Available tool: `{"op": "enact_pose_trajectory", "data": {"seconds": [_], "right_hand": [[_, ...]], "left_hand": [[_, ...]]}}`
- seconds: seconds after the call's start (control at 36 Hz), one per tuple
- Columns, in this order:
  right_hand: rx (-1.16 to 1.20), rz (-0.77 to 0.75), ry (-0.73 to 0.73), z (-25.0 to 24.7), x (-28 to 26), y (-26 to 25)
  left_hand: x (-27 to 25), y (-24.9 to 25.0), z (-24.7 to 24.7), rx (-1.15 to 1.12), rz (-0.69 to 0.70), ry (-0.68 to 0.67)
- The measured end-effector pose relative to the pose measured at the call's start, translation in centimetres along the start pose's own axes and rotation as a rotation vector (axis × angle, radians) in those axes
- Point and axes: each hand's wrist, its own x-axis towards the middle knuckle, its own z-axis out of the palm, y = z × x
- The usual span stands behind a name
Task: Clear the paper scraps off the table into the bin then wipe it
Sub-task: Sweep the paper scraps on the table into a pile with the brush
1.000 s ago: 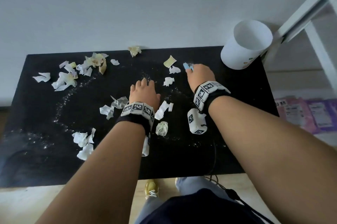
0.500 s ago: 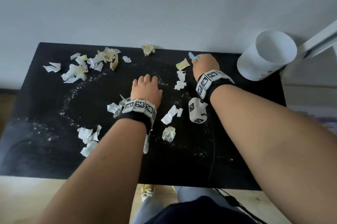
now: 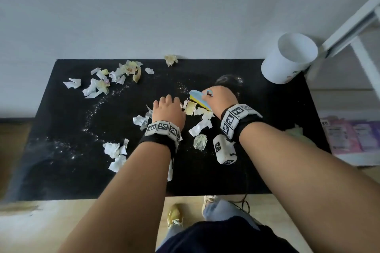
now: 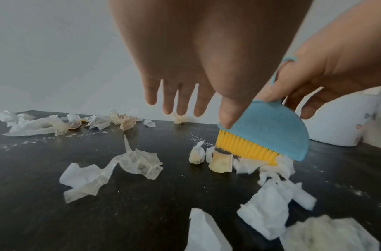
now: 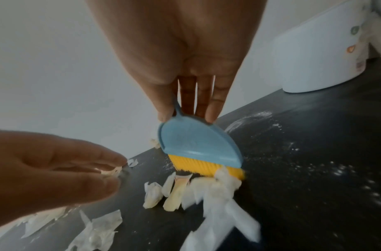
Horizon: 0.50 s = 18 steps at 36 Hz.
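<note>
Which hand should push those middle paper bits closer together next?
Probably the right hand. It already grips the little blue brush, and its yellow bristles touch the paper scraps in the middle. The left hand holds nothing, fingers straight beside that pile.

White and yellowish scraps (image 3: 198,115) lie bunched under the brush (image 3: 199,100) between both hands; bin (image 3: 287,59) upright beyond the right hand (image 3: 221,98).

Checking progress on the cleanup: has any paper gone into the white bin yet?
No: in the head view the white bin shows a bare inside, while paper scraps lie on the black table.
</note>
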Motion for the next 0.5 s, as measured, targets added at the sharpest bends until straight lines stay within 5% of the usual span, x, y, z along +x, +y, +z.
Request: {"op": "enact_pose_trajectory", "data": {"seconds": [0.14,0.28,0.5], "right_hand": [[-0.059,0.109,0.268,-0.3,-3.3,1.1],[-0.143,0.31,0.141,0.4,-5.7,2.0],[-0.07,0.189,0.17,3.3,-9.2,-1.1]], "left_hand": [[-2.3,-0.6,0.0,0.018,0.041,0.011],[-4.3,-1.6,0.4,0.031,0.073,0.029],[-6.9,-3.1,1.4,0.037,0.099,0.016]]}}
